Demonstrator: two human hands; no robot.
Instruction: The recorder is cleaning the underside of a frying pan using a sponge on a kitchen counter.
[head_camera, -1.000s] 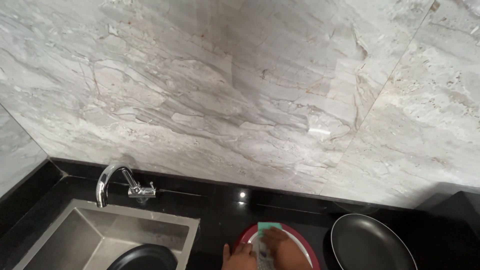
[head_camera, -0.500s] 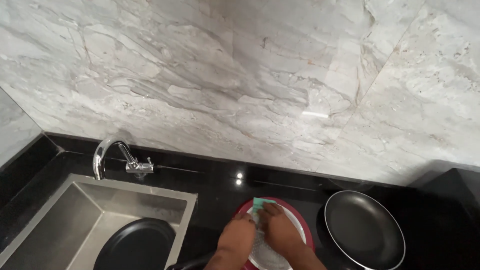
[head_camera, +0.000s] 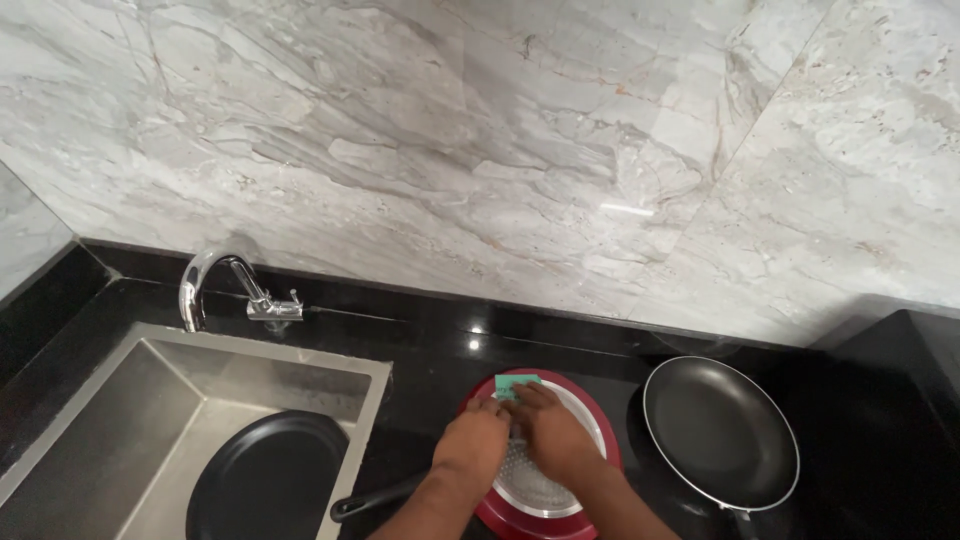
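A red frying pan (head_camera: 595, 430) lies upside down on the black counter, its pale patterned base facing up. Both my hands rest on that base. My left hand (head_camera: 474, 443) presses on the pan's left side. My right hand (head_camera: 547, 432) is closed on a green sponge (head_camera: 515, 384) at the pan's far edge. The pan's black handle (head_camera: 375, 497) sticks out toward the sink.
A steel sink (head_camera: 110, 420) at the left holds a black pan (head_camera: 268, 478), with a chrome tap (head_camera: 225, 285) behind it. Another black frying pan (head_camera: 720, 432) sits on the counter right of the red one. A marble wall (head_camera: 500, 150) rises behind.
The view has tilted down, so more of the sink, the counter and both hands shows. The hands stay on the red pan with the sponge at its far edge.
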